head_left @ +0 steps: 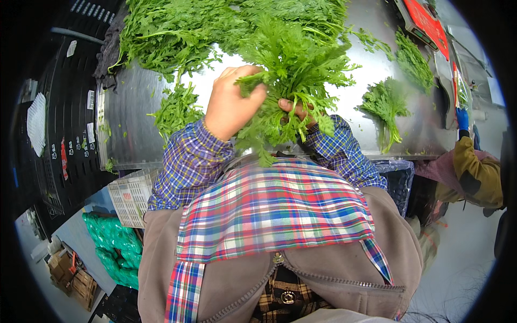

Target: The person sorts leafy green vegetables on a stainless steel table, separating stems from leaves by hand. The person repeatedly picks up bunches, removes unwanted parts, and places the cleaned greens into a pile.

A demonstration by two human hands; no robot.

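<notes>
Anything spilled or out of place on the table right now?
Two minor things: small leaf scraps lie loose at the metal table's left end, apart from the large pile of greens, and a dark cloth sits crumpled beside that pile. The held bunch looks ordinary.

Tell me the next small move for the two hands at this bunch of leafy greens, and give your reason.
Probably have the left hand tuck the drooping leaves up into the bunch of leafy greens: the right hand appears to grip the bunch, the left is at its edge, and those leaves hang below the rest.
</notes>
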